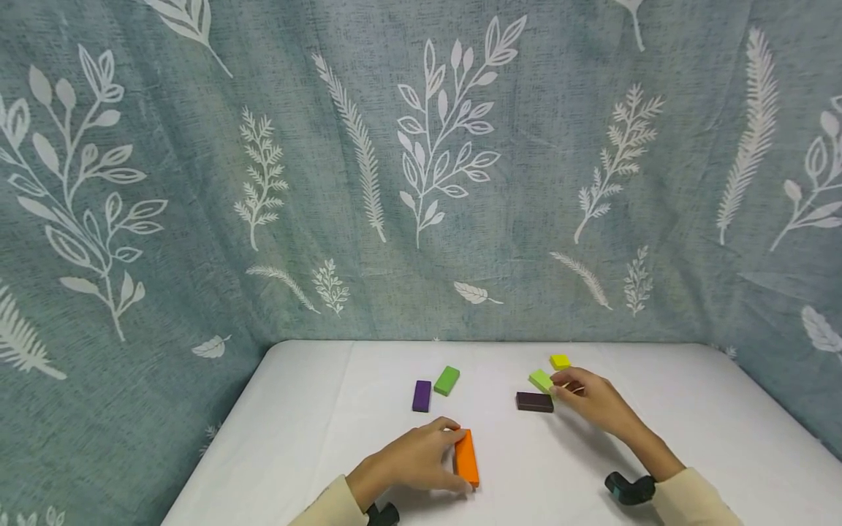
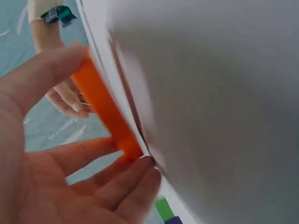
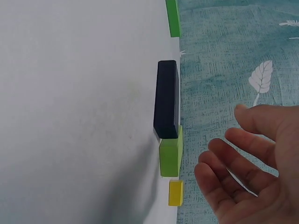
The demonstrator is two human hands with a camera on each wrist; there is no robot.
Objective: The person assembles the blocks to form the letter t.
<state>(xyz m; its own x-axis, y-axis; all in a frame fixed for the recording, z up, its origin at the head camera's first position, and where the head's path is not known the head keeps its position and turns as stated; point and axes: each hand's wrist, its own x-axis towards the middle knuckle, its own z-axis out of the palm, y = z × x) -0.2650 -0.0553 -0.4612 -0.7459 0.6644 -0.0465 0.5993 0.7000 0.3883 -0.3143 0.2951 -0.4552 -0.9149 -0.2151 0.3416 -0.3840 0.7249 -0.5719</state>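
Nearby, a dark block (image 1: 534,402) fronts the lime block (image 1: 540,380).

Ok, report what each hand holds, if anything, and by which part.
The left hand holds the orange rectangular block by its two short ends, between thumb and fingers. The right hand holds nothing.

The orange block (image 1: 467,460) looks smooth and matt, the lime-green block (image 1: 540,379) likewise, the dark block (image 1: 534,402) faintly glossy, the counter (image 1: 316,416) matt, the leaf-print curtain (image 1: 371,285) coarse woven cloth.
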